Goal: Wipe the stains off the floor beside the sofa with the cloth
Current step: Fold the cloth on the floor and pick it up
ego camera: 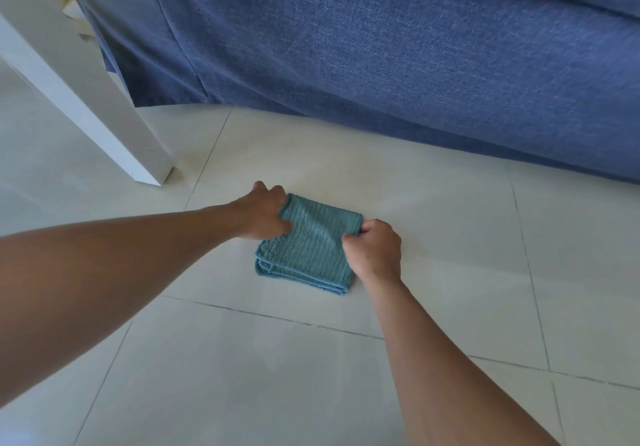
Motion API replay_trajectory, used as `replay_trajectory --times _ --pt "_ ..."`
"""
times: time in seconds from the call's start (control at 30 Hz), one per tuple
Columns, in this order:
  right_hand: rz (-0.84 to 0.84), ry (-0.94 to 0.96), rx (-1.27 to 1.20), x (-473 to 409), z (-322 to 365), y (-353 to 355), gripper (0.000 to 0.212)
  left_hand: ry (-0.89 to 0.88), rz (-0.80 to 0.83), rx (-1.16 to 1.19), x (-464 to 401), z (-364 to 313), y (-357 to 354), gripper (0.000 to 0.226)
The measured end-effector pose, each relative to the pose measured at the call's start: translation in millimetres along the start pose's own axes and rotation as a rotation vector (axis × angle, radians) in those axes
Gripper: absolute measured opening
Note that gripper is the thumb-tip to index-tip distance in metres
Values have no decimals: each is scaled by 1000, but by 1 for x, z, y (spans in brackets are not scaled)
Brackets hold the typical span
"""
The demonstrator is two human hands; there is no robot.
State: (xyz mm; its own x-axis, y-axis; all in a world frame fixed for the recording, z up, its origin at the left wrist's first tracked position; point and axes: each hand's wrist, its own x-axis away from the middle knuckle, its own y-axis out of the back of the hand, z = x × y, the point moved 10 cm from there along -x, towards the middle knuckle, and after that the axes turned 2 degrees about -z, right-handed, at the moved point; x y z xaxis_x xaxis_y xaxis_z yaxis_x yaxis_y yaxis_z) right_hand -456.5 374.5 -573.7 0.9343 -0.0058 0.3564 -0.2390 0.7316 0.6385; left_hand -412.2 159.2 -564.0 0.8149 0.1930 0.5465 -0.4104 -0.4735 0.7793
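A teal ribbed cloth, folded into a thick square, lies flat on the pale tiled floor just in front of the blue sofa. My left hand grips the cloth's far left corner, thumb on top. At the far right corner, my right hand pinches the folded edge with closed fingers. Faint pale smears show on the tile between the cloth and the sofa; no distinct stain is clear.
A white furniture leg stands on the floor at the left, close to the sofa's corner. Dark grout lines cross the tiles. Open floor stretches in front of and to the right of the cloth.
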Motion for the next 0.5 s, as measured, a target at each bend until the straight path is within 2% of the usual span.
replay_trajectory --times 0.07,0.2,0.3,0.43,0.5 --pt "-20 17 -55 2 1 1 14 -2 18 43 1 -4 -2 42" --pt "-38 76 -145 8 6 7 5 -69 -19 201 -4 -11 3 16" --pt "-50 83 -186 5 3 11 6 -63 -40 362 -6 -11 10 21" --pt "-30 101 -320 6 -1 11 41 -138 8 490 -5 -17 8 44" --pt "30 147 -347 7 4 4 45 -253 -6 458 0 -28 11 53"
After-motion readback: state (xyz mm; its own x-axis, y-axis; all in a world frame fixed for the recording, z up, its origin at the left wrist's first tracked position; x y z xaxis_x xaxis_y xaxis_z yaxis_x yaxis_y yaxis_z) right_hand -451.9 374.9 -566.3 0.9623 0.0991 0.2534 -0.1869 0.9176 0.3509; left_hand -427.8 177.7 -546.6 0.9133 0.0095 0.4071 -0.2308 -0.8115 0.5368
